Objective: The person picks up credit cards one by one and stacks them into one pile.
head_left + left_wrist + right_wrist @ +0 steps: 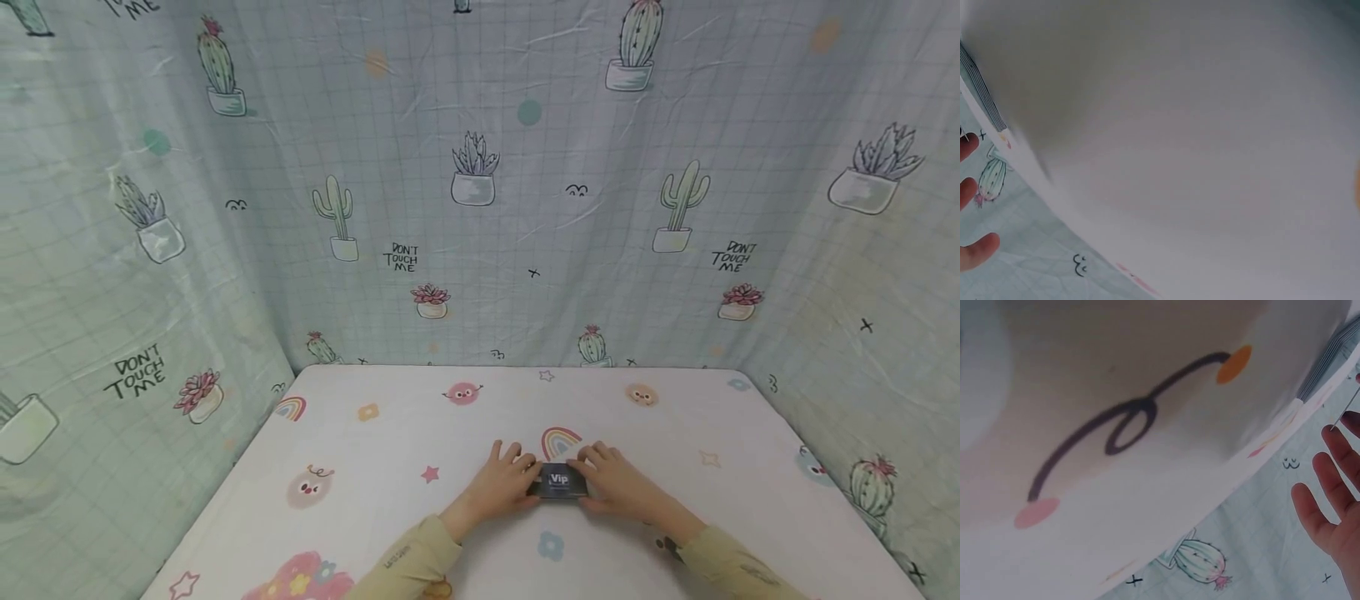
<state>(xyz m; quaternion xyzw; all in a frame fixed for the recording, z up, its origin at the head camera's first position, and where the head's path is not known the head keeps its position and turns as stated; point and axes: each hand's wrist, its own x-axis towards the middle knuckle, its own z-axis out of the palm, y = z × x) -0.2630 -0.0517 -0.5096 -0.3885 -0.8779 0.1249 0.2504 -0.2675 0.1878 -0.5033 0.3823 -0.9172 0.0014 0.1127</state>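
Observation:
A black card [559, 479] with white "Vip" lettering lies between my two hands near the middle of the table. My left hand [501, 485] holds its left end and my right hand [617, 483] its right end, each with thumb on the near side and fingers at the far side. In the right wrist view, a thin card edge [1345, 407] meets a fingertip of the right hand [1338, 494]. Apart from it, a stack of cards [1329, 362] shows layered edges. The left wrist view catches the same stack [984, 90] and fingertips [982, 250].
A white table [375, 500] printed with rainbows, stars and smiling faces spreads around the hands. Pale green cloth [480, 250] with cactus drawings hangs behind the table and along both sides.

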